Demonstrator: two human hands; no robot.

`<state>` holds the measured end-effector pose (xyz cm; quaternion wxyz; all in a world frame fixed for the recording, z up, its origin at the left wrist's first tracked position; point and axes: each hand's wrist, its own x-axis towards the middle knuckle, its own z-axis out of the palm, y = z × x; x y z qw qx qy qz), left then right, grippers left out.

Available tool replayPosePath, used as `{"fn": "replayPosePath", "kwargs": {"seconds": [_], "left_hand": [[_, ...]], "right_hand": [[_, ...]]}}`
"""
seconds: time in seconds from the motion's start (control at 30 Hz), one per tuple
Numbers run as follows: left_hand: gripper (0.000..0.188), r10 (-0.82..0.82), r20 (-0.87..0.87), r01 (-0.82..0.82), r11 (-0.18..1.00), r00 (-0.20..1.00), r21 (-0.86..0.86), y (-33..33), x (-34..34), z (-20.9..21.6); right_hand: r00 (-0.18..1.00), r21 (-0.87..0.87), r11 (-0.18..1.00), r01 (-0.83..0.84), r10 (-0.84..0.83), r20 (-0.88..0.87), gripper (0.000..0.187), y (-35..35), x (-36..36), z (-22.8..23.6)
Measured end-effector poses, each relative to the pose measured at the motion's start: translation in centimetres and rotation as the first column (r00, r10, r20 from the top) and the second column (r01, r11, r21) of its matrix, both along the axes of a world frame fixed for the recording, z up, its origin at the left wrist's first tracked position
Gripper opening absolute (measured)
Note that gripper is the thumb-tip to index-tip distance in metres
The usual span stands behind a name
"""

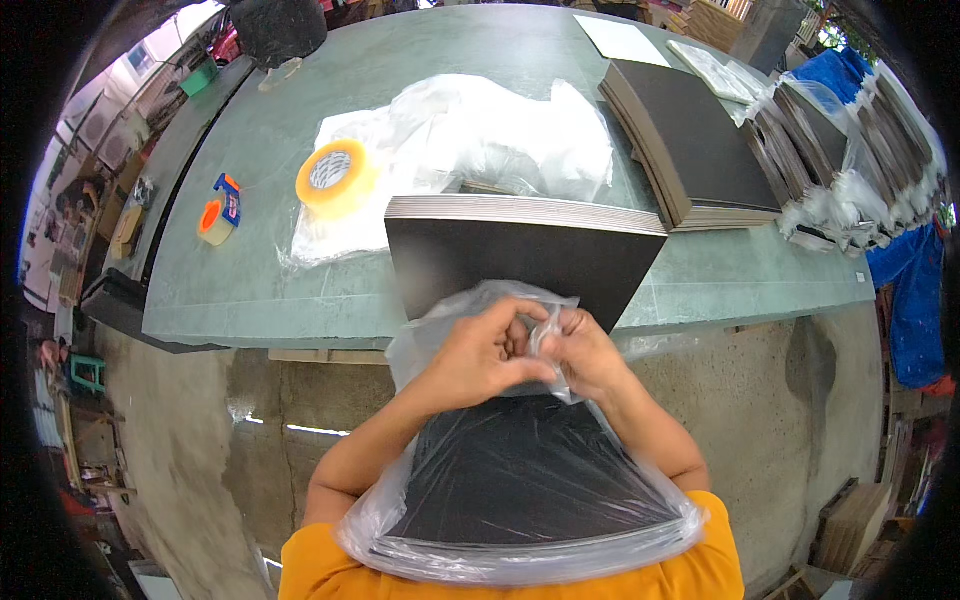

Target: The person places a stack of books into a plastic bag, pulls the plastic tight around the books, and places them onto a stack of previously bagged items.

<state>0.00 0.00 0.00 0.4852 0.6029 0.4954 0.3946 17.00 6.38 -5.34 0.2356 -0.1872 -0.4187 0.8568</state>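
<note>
Pinching gathered film of clear bag (pixel 510 430) tight in right hand (pixel 590 352); curling left hand (pixel 485 350) half-closed at same film, can't tell if gripping. Got bag at near side, by orange shirt (pixel 310 560), with black panel (pixel 505 490) inside. Got black board stack (pixel 515 260) just beyond hands, at near edge of table (pixel 230 290). Farther out, see yellow tape roll (pixel 345 202) on crumpled white plastic (pixel 470 130) left, second board stack (pixel 690 140) right.

shirt (pixel 315 560): orange-yellow | forearms (pixel 375 445): bare | left hand (pixel 490 350): bare | right hand (pixel 588 355): bare
</note>
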Motion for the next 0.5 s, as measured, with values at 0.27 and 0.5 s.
{"fn": "replayPosePath", "kwargs": {"seconds": [0.27,0.5], "left_hand": [[0.015,0.692,-0.122,-0.702,0.694,0.712,-0.160,-6.9,-14.0,-5.4],[0.027,0.073,-0.178,-0.022,0.962,0.981,0.270,-1.9,-1.8,2.8]], "right_hand": [[0.967,-0.223,0.946,0.237,-0.251,-0.036,0.026,1.5,3.9,3.0],[1.000,-0.025,1.000,0.010,-0.011,-0.003,0.018,-0.5,-1.8,3.4]]}}
